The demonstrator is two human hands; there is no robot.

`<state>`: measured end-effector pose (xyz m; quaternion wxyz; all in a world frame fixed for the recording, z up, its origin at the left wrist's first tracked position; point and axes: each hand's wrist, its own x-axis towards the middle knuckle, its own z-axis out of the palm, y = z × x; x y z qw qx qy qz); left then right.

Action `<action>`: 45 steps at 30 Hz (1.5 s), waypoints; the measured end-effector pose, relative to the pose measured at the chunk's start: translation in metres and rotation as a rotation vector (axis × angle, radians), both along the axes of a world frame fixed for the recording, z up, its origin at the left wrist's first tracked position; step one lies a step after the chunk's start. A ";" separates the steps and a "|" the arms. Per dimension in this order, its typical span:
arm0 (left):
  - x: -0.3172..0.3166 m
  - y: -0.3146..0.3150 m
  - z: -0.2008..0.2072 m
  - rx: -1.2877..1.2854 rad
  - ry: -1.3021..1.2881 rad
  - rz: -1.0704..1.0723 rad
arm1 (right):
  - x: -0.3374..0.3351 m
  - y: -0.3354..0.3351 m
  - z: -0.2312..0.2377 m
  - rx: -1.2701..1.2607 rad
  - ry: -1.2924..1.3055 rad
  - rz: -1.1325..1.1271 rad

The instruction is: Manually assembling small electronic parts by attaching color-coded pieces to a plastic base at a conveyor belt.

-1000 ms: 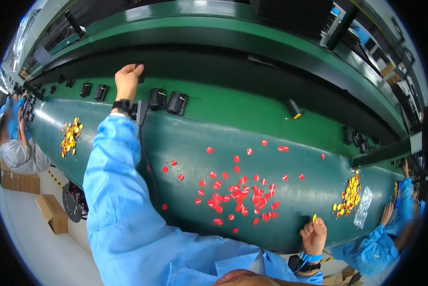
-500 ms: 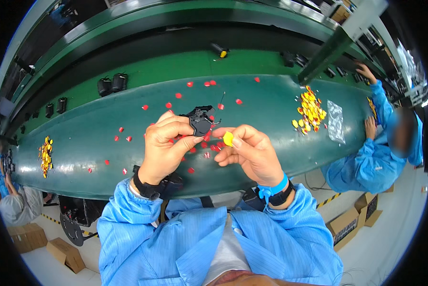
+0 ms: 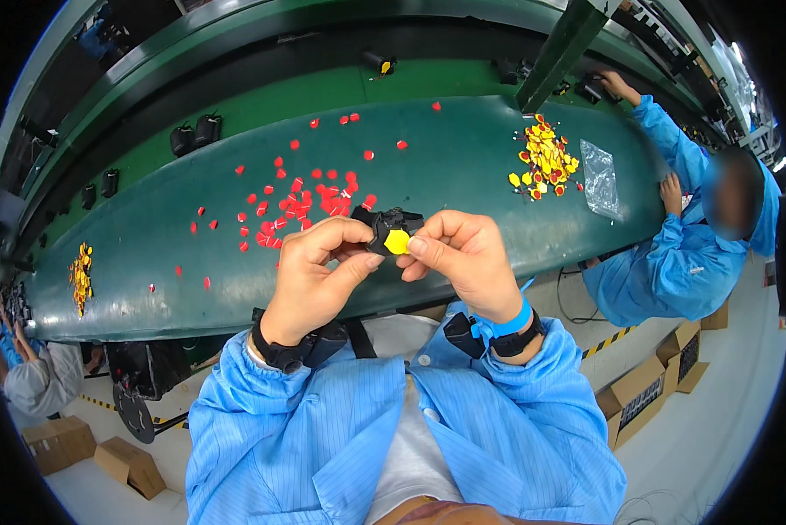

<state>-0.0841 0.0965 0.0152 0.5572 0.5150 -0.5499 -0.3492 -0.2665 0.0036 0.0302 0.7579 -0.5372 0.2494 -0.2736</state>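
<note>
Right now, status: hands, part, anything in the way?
Left hand gripping black part. Right hand pinching yellow piece, held up to it. Red pieces on table beyond, apparently out of the way.

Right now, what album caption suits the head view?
Left fingers grip a black plastic part; right fingers pinch a flat yellow piece.

The surface (image 3: 463, 175) extends left to right before you. Your left hand (image 3: 318, 276) holds a housing (image 3: 377, 219) above its near part; your right hand (image 3: 470, 262) holds a flat piece (image 3: 397, 242) overlapping that housing. Beyond your hands, left of centre, loose discs (image 3: 302, 203) lie scattered. One pile (image 3: 80, 280) lies at the left end; a second pile (image 3: 546, 159) lies far right, with a bag (image 3: 600, 179) just right of it. On the strip (image 3: 445, 79) behind the surface, more housings (image 3: 207, 130) lie to the left. Cartons (image 3: 130, 466) sit on the floor (image 3: 743, 367), left and right.
</note>
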 end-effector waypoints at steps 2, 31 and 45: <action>-0.005 0.001 0.002 -0.042 0.008 0.009 | -0.001 0.001 -0.002 0.015 0.005 -0.008; -0.016 0.004 0.004 -0.055 0.124 0.016 | -0.002 0.006 -0.009 0.069 -0.084 0.046; -0.022 0.003 0.004 -0.011 0.167 0.088 | 0.000 0.019 -0.016 -0.248 0.012 -0.190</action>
